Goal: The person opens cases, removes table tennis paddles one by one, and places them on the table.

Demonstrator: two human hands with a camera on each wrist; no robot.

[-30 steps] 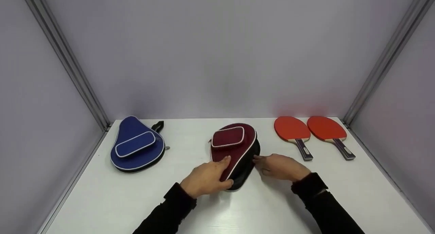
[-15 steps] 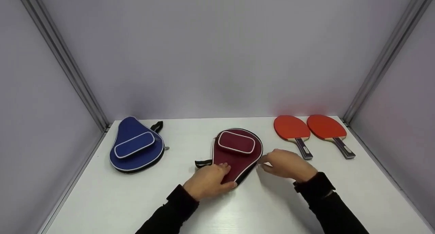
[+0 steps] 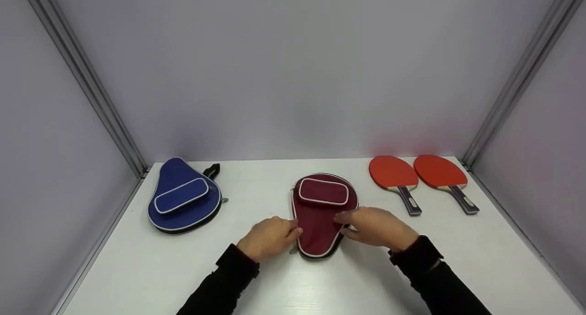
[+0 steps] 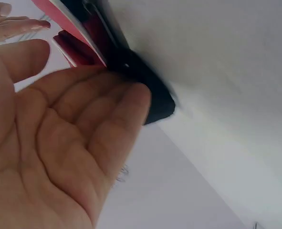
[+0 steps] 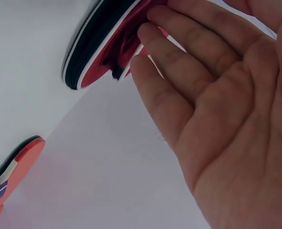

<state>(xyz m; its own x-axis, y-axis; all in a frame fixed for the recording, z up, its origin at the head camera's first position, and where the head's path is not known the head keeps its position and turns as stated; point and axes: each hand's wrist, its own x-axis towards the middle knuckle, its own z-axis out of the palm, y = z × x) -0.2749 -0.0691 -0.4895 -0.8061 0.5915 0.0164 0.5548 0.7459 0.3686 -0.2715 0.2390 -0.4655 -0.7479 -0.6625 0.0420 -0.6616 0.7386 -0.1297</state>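
A dark red table tennis paddle case point(image 3: 316, 232) with white piping and a small front pocket lies on the white table, its narrow end towards me. Against the case's left edge rests my left hand point(image 3: 270, 237); in the left wrist view its fingers point(image 4: 117, 129) are lightly bent, with the thumb apart, beside a black part of the case. My right hand point(image 3: 377, 228) touches the case's right side, fingertips over the red cloth. Seen from the right wrist, those fingers point(image 5: 164, 90) are nearly straight and the palm faces the case.
On the left lies a blue paddle case point(image 3: 183, 219) with a black strap point(image 3: 212, 170). Two red table tennis paddles, one nearer point(image 3: 393, 172) and one farther right point(image 3: 439, 172), lie at the back right. Grey walls point(image 3: 302, 77) close in the white table point(image 3: 137, 278).
The red case has turned, its narrow end swinging to point straight towards me, and lies flatter. My left hand has slid off its top to the left edge. The blue case and paddles stayed put.
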